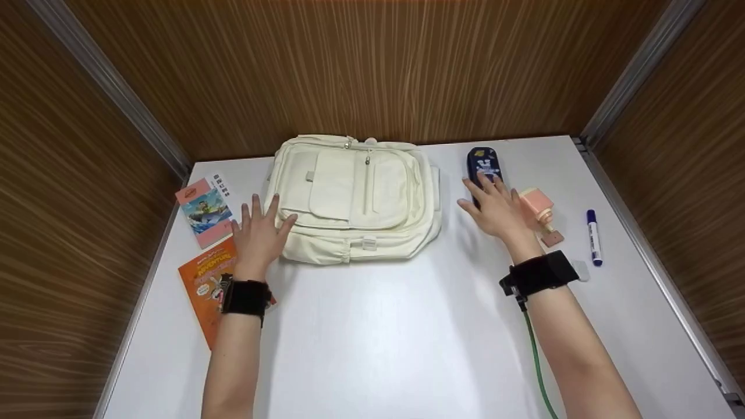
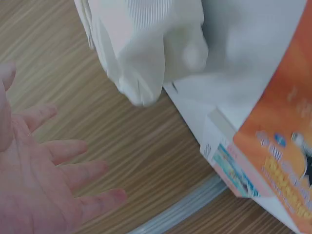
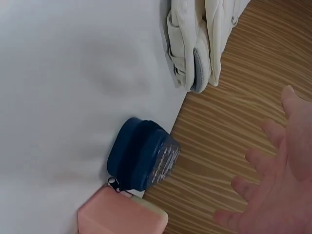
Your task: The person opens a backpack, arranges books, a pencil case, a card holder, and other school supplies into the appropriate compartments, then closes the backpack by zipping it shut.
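Clock taken from mid-table, head view. Cream backpack point(image 1: 332, 192) lay on the white table point(image 1: 378, 337) toward 12 o'clock, front pocket up. Left hand point(image 1: 256, 238) was raised near its 9 o'clock side, fingers spread wide, grasping nothing. Orange book point(image 1: 205, 288) sat at 9, pink-bordered book point(image 1: 204, 212) at 10. Right hand point(image 1: 496, 208), likewise splayed and empty, was raised near the navy pencil case point(image 1: 483, 160) at 1. Pink box-like object point(image 1: 536, 202) lay at 2; blue-capped marker point(image 1: 593, 237) nearer 3.
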{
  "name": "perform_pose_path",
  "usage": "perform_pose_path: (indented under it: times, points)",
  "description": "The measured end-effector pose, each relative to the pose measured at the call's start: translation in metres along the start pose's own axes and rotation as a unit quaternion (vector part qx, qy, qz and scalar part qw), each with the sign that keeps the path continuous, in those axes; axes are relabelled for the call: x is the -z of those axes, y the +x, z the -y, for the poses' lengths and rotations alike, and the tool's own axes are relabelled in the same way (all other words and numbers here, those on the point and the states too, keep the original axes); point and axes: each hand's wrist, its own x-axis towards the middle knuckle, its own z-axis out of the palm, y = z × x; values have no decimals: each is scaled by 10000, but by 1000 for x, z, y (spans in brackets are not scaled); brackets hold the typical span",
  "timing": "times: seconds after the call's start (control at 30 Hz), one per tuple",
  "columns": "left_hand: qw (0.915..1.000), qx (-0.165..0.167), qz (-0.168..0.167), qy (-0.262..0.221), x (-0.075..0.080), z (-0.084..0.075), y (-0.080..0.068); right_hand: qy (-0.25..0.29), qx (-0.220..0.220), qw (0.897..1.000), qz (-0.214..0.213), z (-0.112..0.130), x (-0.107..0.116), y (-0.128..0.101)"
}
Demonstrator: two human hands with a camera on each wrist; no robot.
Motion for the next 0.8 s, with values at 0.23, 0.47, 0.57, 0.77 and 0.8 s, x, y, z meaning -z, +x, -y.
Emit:
perform_pose_path:
  times: [0.23,0.47,0.57,0.77,0.8]
  points:
    - [9997,-198,138,-26,-20,-24,-11,-185,316,9991,235,21,-17,2]
    - [9993,-202,266,-144,-35,-52,-28,-435,652,9945,689,41,-35,6]
    - [9996,-181,154,-143,-42,-60,-37,-516,764,9927,782,48,-42,9]
    - [9998,-165,82,-77,-59,-71,-47,-379,879,9904,995,54,-54,16]
    - [9998,-174,77,-42,-61,-71,-47,-325,854,9905,1031,54,-56,16]
